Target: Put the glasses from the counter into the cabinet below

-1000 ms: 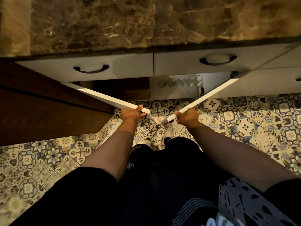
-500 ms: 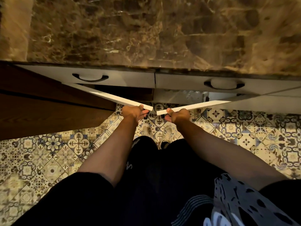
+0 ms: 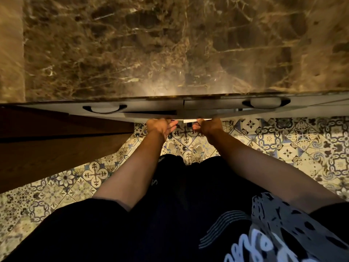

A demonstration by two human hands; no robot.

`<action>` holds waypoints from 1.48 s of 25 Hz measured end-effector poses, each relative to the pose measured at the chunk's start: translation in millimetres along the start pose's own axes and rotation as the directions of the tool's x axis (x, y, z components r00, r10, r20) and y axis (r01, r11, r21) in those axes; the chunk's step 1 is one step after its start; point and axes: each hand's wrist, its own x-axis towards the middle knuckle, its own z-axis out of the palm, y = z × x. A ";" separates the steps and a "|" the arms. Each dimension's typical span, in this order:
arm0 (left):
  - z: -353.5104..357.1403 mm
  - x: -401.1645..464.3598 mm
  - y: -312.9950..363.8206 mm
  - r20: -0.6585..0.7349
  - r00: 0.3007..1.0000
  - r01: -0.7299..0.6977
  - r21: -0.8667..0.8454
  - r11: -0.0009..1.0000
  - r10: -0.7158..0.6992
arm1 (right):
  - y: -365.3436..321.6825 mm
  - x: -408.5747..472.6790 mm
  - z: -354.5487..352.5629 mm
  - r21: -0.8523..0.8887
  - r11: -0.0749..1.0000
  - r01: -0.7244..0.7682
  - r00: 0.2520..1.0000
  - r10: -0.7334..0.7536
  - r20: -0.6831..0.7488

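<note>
Glasses: none visible anywhere in this view. The brown veined marble counter [image 3: 170, 44] shows only bare stone, so my read is they're inside the cabinet below, behind the doors, but the interior is hidden now and I can't confirm it.

Left hand [image 3: 160, 126] is curled on the free edge of the white left cabinet door [image 3: 149, 116], thumb toward the middle. Right hand [image 3: 207, 126] is curled the same way on the edge of the white right cabinet door [image 3: 196, 120]. Both are gripping door edges, not glassware. The exact finger wrap under the counter overhang is too dark to make out.

Why held like this: the doors meet at the centre, so one hand per leaf at the meeting edge gives control of both and lets them come flush without slamming. That matters if glass sits behind them. The leaves sit nearly flat against the cabinet face, with a thin gap left at the centre between the hands.

Above them are two white drawer fronts, each with a black curved handle [image 3: 104, 109] [image 3: 266, 103]; both look closed and neither is touched. The person stands square to the seam on a patterned tile floor [image 3: 283, 148], arms straight down.

Judgement: this is the closing step, so the task is close to done.
</note>
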 end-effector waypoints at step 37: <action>-37.7 4.1 -39.2 0.347 0.925 -0.376 0.763 0.525 0.159 | 20.4 -44.6 -18.4 -0.835 0.441 0.327 0.941 -0.227 0.249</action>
